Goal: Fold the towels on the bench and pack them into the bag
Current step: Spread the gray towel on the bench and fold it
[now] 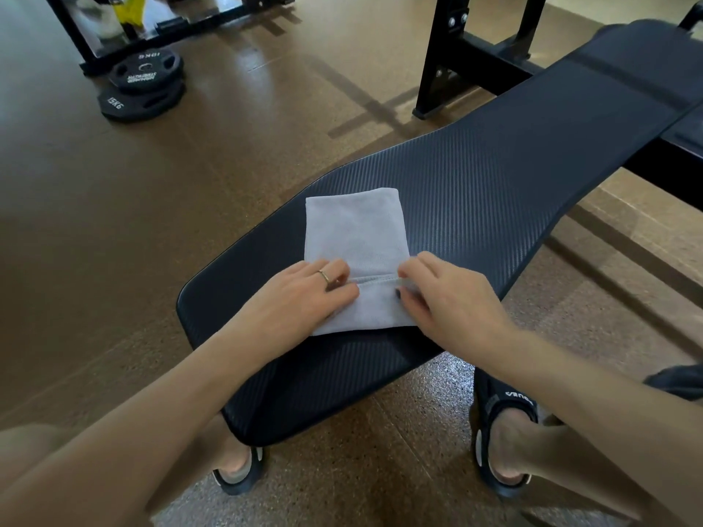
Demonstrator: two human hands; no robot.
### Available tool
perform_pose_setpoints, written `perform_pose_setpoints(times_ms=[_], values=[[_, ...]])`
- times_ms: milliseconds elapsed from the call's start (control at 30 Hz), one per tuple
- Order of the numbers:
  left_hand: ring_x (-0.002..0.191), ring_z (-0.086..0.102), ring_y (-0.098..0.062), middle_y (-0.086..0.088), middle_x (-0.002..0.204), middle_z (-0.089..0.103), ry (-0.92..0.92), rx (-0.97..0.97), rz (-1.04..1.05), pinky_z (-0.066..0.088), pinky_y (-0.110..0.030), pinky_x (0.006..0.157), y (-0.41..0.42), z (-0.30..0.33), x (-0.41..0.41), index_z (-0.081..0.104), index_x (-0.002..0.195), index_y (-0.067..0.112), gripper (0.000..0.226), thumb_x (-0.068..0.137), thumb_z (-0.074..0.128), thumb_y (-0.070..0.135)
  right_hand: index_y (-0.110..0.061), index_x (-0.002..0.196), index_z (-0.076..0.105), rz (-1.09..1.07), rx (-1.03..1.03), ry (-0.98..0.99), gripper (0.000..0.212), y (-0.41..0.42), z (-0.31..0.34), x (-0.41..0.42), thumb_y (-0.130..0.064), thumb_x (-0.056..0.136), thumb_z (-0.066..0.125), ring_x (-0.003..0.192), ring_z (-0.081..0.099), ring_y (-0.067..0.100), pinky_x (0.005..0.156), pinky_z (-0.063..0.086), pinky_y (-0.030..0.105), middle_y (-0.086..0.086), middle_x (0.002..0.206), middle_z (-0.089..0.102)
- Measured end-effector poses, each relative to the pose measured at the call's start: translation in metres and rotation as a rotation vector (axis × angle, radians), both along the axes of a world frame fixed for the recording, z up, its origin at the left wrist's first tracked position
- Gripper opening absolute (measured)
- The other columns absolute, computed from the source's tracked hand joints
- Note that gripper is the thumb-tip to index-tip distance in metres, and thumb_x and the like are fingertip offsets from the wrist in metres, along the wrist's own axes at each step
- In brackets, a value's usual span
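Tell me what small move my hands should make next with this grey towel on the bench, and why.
Probably carry the hemmed edge forward to the far edge, finishing this fold. The left hand and right hand both pinch that hem midway across the grey towel, which lies flat on the bench with its far half uncovered. No bag is in view, so packing looks premature.

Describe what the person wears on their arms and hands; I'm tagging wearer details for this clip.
Both forearms are bare, with no sleeves in view. The left hand wears a thin gold-coloured ring on one finger. The right hand shows no ring, and its thumbnail looks dark, as if painted.
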State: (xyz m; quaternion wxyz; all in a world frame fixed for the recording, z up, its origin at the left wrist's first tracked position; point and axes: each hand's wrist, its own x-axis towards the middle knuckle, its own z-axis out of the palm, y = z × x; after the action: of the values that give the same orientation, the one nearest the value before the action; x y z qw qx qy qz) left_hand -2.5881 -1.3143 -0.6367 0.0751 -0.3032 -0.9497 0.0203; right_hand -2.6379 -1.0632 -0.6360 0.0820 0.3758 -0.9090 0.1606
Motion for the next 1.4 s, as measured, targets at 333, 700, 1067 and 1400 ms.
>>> perform_pose_setpoints(times_ms=[333,700,1067,1400], values=[[0.076,0.054,-0.019,-0.002,0.103,0.058,-0.008,0.044,-0.007,0.05,-0.034,0.07,-0.013,0.001,-0.007,0.063,0.094,0.017,0.014,0.088,0.063,0.005,-0.012,0.115,0.063,0.215,0.181,0.0,0.039,0.006,-0.003,0.005,-0.022,0.078,0.058,0.114,0.055,0.026,0.108,0.039,0.04,0.003,0.117,0.06],[0.11,0.059,-0.009,0.011,0.125,0.06,-0.232,0.262,0.076,0.053,-0.032,0.086,-0.02,0.012,0.007,0.061,0.12,0.021,0.032,0.098,0.04,0.03,-0.014,0.104,0.059,0.127,0.037,-0.12,0.024,-0.002,0.004,-0.007,-0.02,0.086,0.044,0.074,0.053,0.023,0.078,0.046,0.04,-0.002,0.093,0.055],[0.087,0.057,-0.002,0.019,0.094,0.059,-0.371,0.536,0.329,0.044,-0.025,0.072,-0.025,0.01,-0.013,0.052,0.112,0.035,0.019,0.096,0.06,0.04,-0.021,0.139,0.043,-0.006,-0.156,-0.385,0.047,0.002,0.007,-0.023,-0.029,0.094,0.052,0.089,0.057,0.012,0.078,0.045,0.03,-0.01,0.126,0.052],[0.095,0.06,-0.013,0.006,0.107,0.058,-0.417,0.732,0.541,0.055,-0.043,0.081,-0.031,0.001,-0.033,0.045,0.116,0.032,0.014,0.104,0.048,0.038,-0.031,0.115,0.053,-0.238,-0.368,-0.628,0.018,-0.015,0.006,-0.053,-0.027,0.098,0.06,0.085,0.061,-0.007,0.064,0.043,0.007,-0.016,0.099,0.063]])
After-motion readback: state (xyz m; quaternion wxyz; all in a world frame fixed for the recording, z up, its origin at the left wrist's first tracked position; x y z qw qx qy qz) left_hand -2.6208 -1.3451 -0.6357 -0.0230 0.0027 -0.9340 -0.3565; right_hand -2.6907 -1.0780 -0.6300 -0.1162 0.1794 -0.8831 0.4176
